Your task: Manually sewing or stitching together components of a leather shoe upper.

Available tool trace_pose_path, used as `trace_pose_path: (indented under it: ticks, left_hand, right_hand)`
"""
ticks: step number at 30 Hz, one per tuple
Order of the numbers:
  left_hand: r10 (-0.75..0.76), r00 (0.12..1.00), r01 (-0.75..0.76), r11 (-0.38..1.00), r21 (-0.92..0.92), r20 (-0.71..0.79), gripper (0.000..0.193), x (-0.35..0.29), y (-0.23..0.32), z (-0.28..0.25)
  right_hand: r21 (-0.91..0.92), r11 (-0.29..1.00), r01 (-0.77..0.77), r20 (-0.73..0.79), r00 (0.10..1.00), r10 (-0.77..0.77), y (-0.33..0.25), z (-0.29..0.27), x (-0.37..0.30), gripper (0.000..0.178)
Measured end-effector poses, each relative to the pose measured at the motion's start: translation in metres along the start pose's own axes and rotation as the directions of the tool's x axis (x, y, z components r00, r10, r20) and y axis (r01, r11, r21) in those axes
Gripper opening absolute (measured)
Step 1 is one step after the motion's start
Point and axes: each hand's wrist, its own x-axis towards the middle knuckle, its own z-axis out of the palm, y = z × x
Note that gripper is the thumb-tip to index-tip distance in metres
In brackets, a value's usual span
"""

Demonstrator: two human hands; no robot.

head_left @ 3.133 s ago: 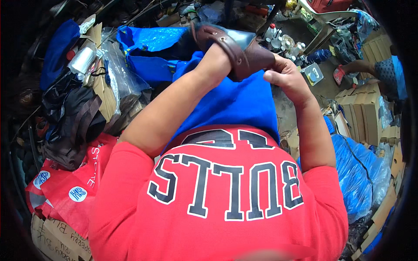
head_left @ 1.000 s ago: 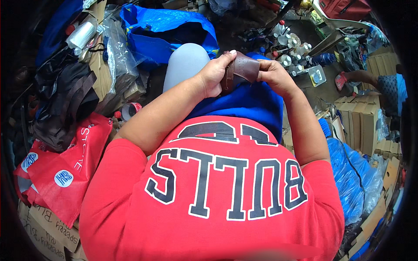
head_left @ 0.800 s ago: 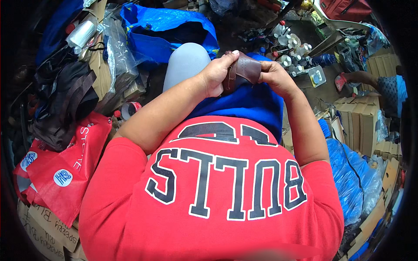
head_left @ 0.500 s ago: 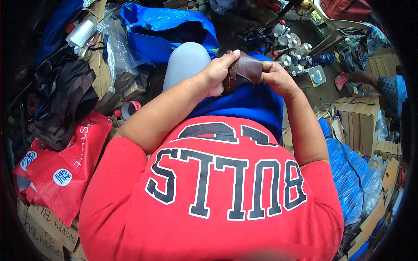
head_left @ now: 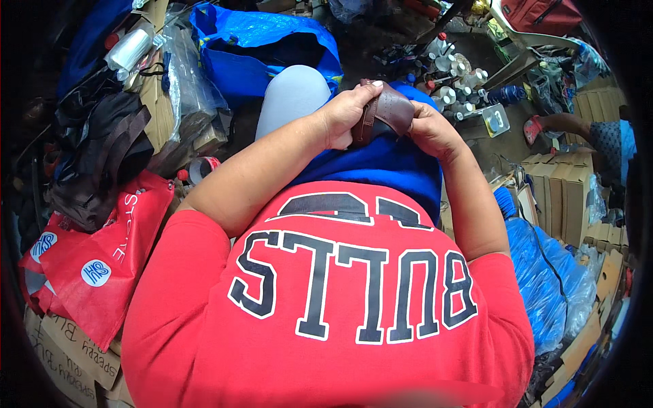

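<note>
Over my lap, both hands are closed on a brown leather shoe upper (head_left: 394,109) with a stitched seam and a lace-like strip along its left side. My left hand (head_left: 345,118) grips that left side, its thumb lying along the top edge. On the opposite side, my right hand (head_left: 435,132) pinches the right edge between thumb and bent fingers. Beneath the leather is the blue cloth (head_left: 377,163) covering my lap. The undersides of the fingers are partly hidden by the upper.
A blue bag (head_left: 272,41) lies open ahead. Several small bottles (head_left: 456,75) stand far right, near a clear plastic container (head_left: 494,120). Another person's limb (head_left: 568,122) reaches in at right. Cardboard boxes (head_left: 558,183) and blue plastic (head_left: 537,279) flank me; a red bag (head_left: 102,265) lies left.
My hands and the leather upper have shifted slightly to the right. The upper is tilted a little differently, and its right side looks more curved. Both hands keep their hold.
</note>
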Motion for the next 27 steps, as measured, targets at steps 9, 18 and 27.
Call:
trace_pose_path:
  ticks: [9,18,27]
  left_hand:
    - [0.008,0.997,0.0,0.994,0.112,-0.071,0.037,0.008,-0.004,0.006]
    - [-0.002,0.997,0.005,0.999,-0.035,0.072,0.041,0.026,-0.01,-0.003]
    - [-0.025,1.0,0.025,0.997,-0.08,0.007,0.042,0.031,-0.002,-0.014]
  right_hand:
    - [0.015,1.0,-0.021,0.002,1.0,0.021,0.007,-0.009,0.004,0.038]
    - [-0.152,0.988,0.04,-0.107,0.993,-0.057,-0.01,-0.027,0.002,0.039]
    - [-0.939,0.305,0.156,-0.101,0.725,-0.681,-0.036,0.016,-0.002,0.015]
